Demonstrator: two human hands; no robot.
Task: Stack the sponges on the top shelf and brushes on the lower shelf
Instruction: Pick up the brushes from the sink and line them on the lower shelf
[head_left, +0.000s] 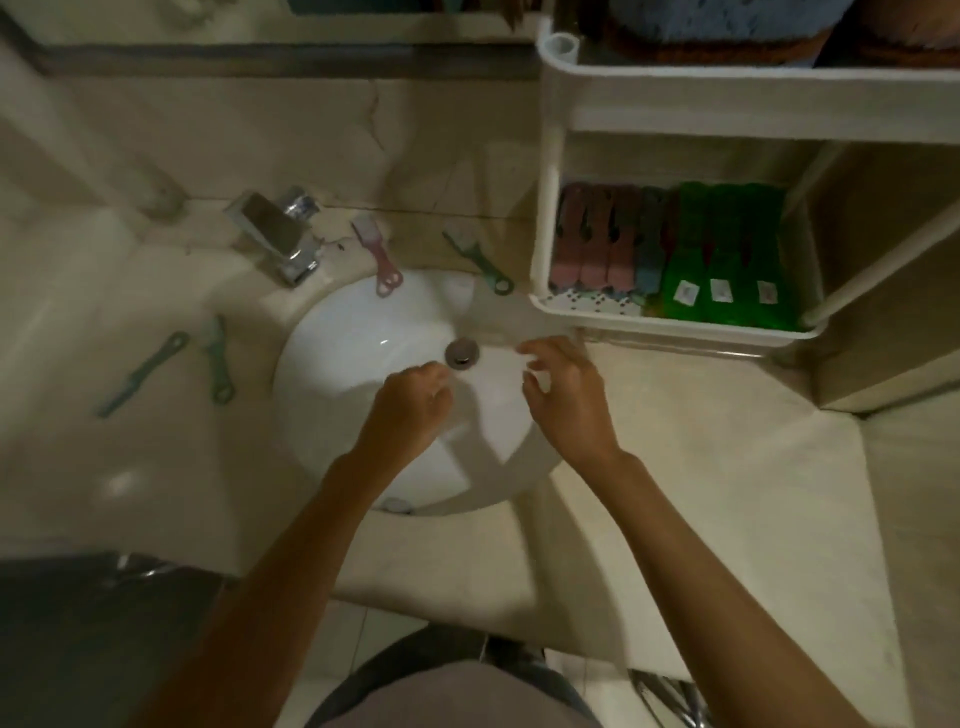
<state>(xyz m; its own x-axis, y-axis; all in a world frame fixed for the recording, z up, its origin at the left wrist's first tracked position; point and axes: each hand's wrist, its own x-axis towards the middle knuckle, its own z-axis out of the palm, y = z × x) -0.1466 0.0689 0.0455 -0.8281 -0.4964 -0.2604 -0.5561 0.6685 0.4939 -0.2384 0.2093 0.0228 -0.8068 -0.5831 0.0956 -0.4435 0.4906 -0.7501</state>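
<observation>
Several brushes lie on the counter around the sink (332, 364): a pink brush (376, 254) and a green brush (478, 262) behind the basin, two more green brushes (143, 374) (218, 358) on its left. A white rack's lower shelf (675, 325) holds pink, blue and green sponges (670, 254) standing in a row. On the rack's top shelf (675, 73) sit blue and brown sponge-like items. My left hand (413, 402) hovers over the basin with fingers curled and nothing seen in it. My right hand (566, 389) hovers beside it, fingers spread, empty.
A chrome tap (275, 234) stands behind the basin at the left. The drain (461, 353) lies between my hands. A dark bin (93, 634) sits at the lower left below the counter. A beige wall block (893, 291) stands right of the rack.
</observation>
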